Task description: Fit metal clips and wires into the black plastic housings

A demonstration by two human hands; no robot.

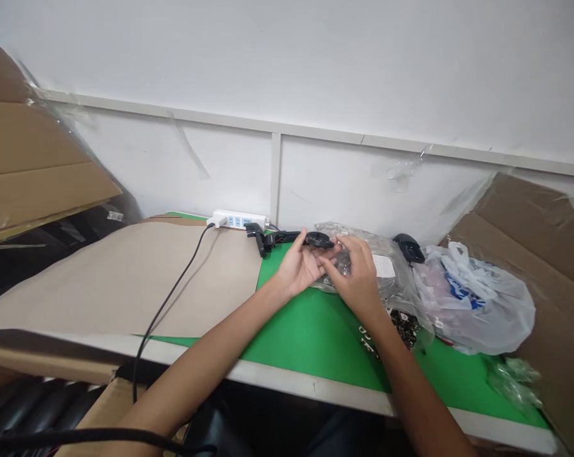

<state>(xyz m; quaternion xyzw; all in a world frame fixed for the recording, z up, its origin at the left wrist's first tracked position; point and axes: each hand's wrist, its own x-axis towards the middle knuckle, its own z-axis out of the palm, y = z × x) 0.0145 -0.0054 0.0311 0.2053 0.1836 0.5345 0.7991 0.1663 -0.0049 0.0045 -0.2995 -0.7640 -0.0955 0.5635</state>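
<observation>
A black device with a round disc end (319,240) and a jointed arm reaching left is held above the green mat (291,330). My left hand (303,263) grips it from below and the left, with the thumb on its near edge. At the disc's right edge, the fingers of my right hand (356,270) are bent in and touch it; whether they pinch anything small is too fine to make out. A clear plastic bag (396,279) lies behind and beside my right hand, with small black and metal parts (404,327) near its front.
A white power strip (242,219) with a plugged-in black cable (173,289) lies by the wall. Brown paper (125,279) covers the table's left. A white plastic bag (487,304), a black object (409,247) and cardboard (529,241) are at right.
</observation>
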